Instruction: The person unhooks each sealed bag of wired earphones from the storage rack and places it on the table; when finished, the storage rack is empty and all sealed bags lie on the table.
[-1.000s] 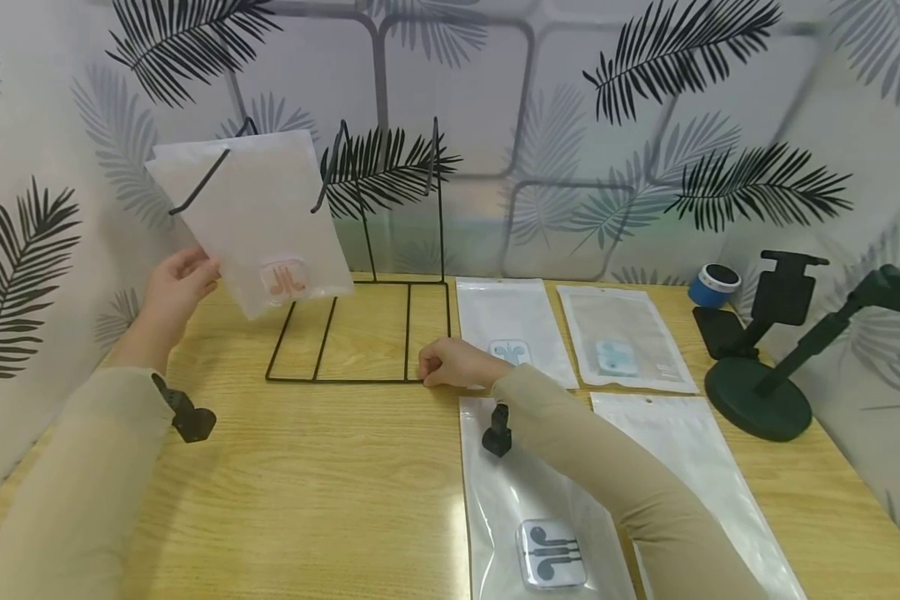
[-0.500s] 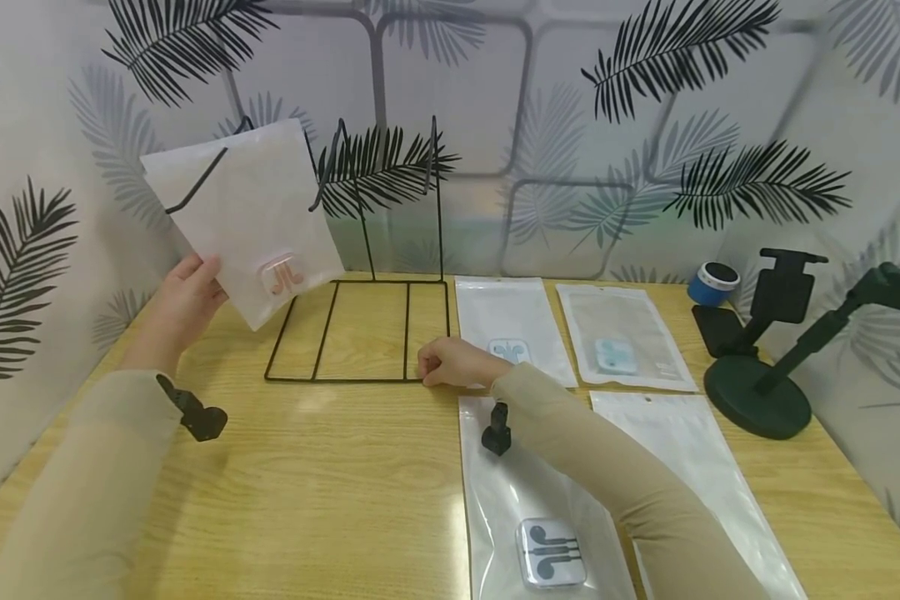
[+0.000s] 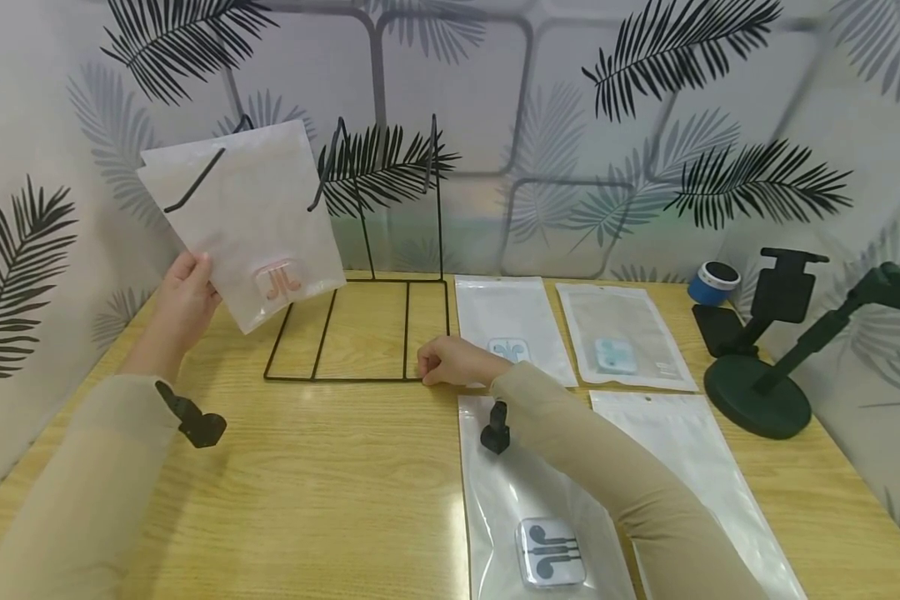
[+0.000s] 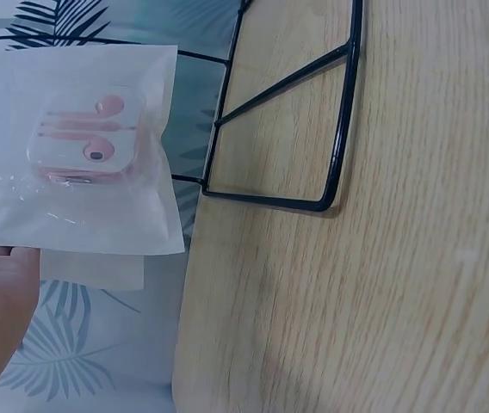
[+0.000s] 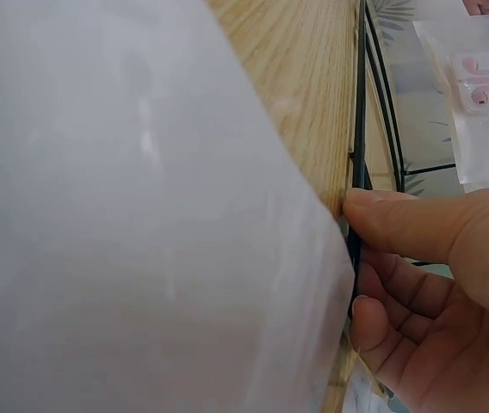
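A white pouch point(image 3: 262, 208) hangs tilted at the front of the left hook point(image 3: 197, 181) of a black wire rack point(image 3: 360, 381). Through its lower part shows a clear case of pink earphones point(image 3: 277, 282), plain in the left wrist view too. My left hand point(image 3: 185, 302) pinches the pouch's left edge between thumb and fingers. Behind it the edge of another white pouch point(image 4: 98, 269) peeks out. At the front right corner of the rack's base, my right hand point(image 3: 461, 362) grips the bar, thumb on one side and curled fingers on the other in the right wrist view.
Several white pouches lie on the right half of the table, including a long pouch point(image 3: 495, 525) with grey earphones point(image 3: 551, 552) under the right forearm. At the back right are a blue jar point(image 3: 714, 285), a phone point(image 3: 718, 331) and a dark stand point(image 3: 757, 398). Patterned curtain surrounds the table.
The pouch has tilted, its lower end swinging down and to the left. My left hand has shifted slightly right with its hold on the edge. The right hand stays on the rack.
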Available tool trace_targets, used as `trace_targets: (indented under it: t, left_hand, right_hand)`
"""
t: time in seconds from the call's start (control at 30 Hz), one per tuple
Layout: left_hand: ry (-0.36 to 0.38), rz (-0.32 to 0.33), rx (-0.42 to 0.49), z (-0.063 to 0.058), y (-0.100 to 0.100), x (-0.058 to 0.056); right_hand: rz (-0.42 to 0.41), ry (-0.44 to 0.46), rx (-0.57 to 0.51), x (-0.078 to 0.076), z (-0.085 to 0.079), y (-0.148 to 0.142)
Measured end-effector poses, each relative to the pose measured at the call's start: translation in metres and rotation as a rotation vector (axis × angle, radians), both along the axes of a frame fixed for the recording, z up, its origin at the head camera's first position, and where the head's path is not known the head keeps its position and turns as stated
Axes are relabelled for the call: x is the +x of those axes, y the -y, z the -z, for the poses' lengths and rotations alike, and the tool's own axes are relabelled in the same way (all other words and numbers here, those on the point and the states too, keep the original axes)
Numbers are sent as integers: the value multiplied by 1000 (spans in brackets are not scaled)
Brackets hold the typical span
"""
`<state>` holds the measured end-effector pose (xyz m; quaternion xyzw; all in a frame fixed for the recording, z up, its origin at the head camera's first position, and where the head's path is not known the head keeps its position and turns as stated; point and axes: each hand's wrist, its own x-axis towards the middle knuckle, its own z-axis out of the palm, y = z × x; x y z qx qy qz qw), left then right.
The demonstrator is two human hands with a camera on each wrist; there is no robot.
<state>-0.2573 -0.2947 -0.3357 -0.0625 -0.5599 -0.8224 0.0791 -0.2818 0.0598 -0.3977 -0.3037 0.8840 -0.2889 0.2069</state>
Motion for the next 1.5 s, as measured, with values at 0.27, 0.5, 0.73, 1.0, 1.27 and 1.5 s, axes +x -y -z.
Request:
trace_targets:
  t: [0.27, 0.5, 0.73, 1.0, 1.27, 1.5]
  left_hand:
    - [8, -39, -79, -2, 0, 10]
    - [-11, -47, -99, -3, 2, 21]
    - [-17, -95, -152, 2, 6, 34]
    - [-28, -73, -191, 4, 8, 52]
    - [-79, -31, -169, 9, 8, 67]
    - [-147, 39, -84, 10, 6, 82]
  right_hand:
    - [-5, 9, -7, -1, 2, 1]
    - [-1, 3, -7, -1, 1, 0]
    - [1, 8, -7, -1, 0, 0]
    - [-8, 0, 10, -2, 0, 0]
    - [-9, -6, 14, -2, 0, 0]
    - [-9, 3, 16, -1, -1, 0]
